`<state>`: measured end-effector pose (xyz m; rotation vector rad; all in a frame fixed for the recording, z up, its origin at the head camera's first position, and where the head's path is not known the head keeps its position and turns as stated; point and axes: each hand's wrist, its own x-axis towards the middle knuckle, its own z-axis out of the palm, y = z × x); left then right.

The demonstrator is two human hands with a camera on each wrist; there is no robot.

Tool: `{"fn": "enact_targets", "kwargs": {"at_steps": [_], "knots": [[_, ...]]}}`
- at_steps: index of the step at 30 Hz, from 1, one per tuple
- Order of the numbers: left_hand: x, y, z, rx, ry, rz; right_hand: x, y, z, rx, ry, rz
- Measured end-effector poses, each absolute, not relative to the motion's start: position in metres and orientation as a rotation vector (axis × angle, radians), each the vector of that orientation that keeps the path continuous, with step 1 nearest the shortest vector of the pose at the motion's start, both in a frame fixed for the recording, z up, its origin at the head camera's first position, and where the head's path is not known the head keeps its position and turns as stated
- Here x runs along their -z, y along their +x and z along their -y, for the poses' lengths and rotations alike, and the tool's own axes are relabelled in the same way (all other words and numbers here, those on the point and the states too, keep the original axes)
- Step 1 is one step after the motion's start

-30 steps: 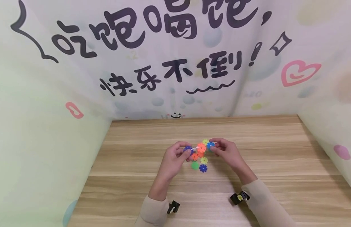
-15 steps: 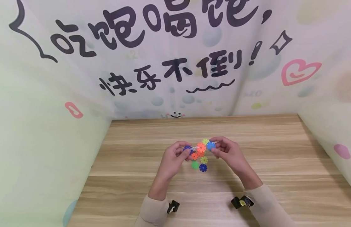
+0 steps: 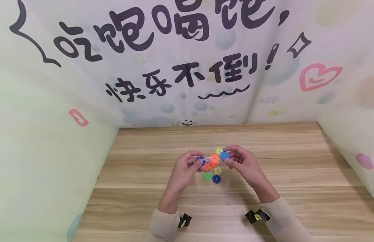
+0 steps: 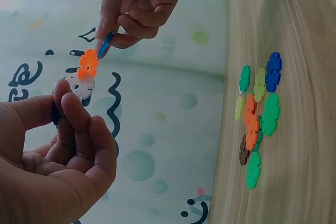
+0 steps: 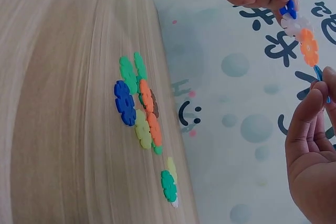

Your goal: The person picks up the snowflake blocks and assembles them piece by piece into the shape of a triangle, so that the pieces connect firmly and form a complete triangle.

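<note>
Disc chain [image 4: 88, 65], ends finger-pinched by left hand [image 3: 184, 170] and right hand [image 3: 246, 167], other discs [image 5: 143, 128] on table [image 3: 144, 161] below

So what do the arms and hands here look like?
They are a person's: the bare, ungloved left hand and bare, ungloved right hand emerge from plain beige fabric sleeves. A small, angular black device sits by the left cuff; a similar black device with a yellowish patch sits by the right cuff. No cables show.
</note>
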<state>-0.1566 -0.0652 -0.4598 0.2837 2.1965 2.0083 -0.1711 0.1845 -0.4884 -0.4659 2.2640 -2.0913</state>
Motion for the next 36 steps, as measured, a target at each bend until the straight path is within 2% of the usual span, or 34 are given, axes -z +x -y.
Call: {"fn": "enact_targets", "kwargs": {"at_steps": [19,29,36], "knots": [[0.462,-0.157,0.066,-2.034,0.28,-2.168,0.491,-0.173,-0.183,2.096,-0.511,-2.287],[0.437,-0.147,0.064,-2.027,0.276,-2.17,0.489,-0.171,-0.179,2.144,-0.539,-2.23],[0.436,-0.146,0.064,-2.036,0.284,-2.15,0.49,-0.171,-0.176,2.17,-0.537,-2.243]]}}
